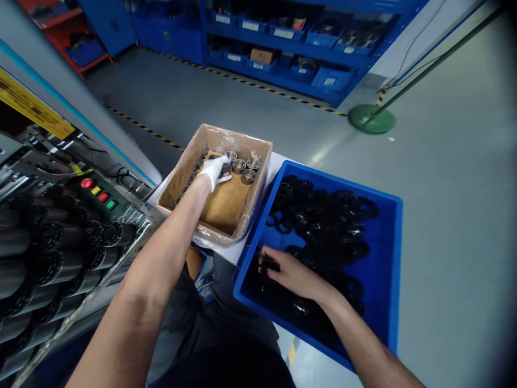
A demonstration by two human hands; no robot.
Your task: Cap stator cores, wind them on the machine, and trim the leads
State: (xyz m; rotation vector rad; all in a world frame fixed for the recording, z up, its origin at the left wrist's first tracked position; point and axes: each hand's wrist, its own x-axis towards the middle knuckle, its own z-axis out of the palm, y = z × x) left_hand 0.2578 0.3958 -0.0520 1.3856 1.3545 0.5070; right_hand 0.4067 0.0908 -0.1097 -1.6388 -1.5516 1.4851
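Observation:
My left hand (215,169), in a white glove, reaches into a plastic-lined cardboard box (238,133). Its fingers are closed on a dark metal ring (225,169). Several metal bearings (247,175) stand beside it on a brown sheet (226,202), and more line the box's left side. My right hand (288,271) is bare and down inside a blue plastic bin (341,181). Thumb and fingers curl around a dark ring (270,263), partly hidden by the hand. Around it lie many loose black rings (311,221).
At left, stacked dark metal cylinders (60,248) stand by a machine panel with a red button (86,183). Blue shelves (283,32) with parts bins are at the back. A green round stand base (371,118) rests on the floor.

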